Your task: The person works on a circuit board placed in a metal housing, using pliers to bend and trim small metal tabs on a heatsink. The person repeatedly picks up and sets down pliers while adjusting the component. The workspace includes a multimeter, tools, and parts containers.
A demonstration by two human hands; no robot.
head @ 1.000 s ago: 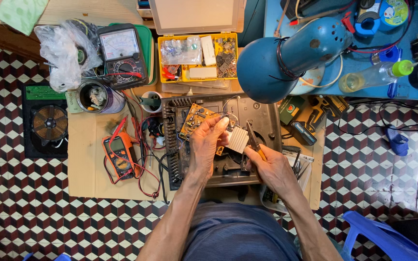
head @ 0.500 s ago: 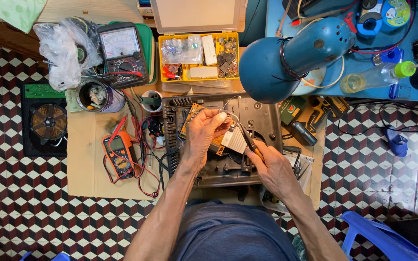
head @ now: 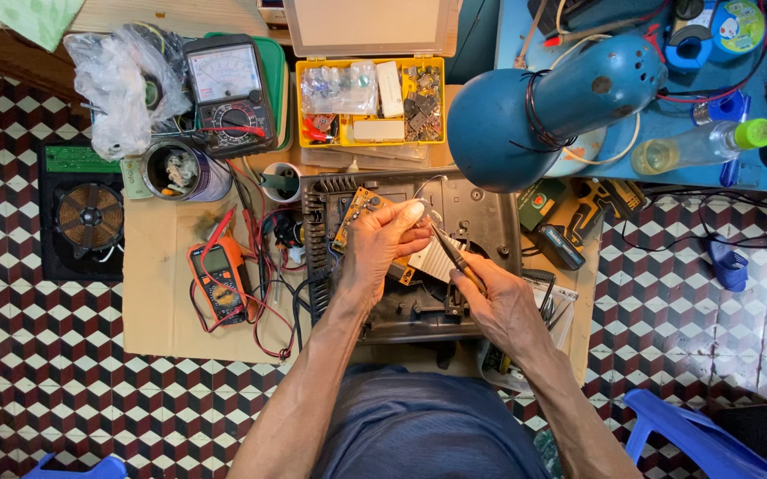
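Cardboard-topped desk on checkered tile floor. Left hand fingers clamped on circuit board; right hand fingers clamped on screwdriver over open appliance chassis at desk's middle.

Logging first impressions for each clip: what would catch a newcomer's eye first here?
The big blue desk lamp leaning in from the upper right, over the opened dark appliance casing at centre. There the left hand holds a small part, while the right hand points a slim tool at it.
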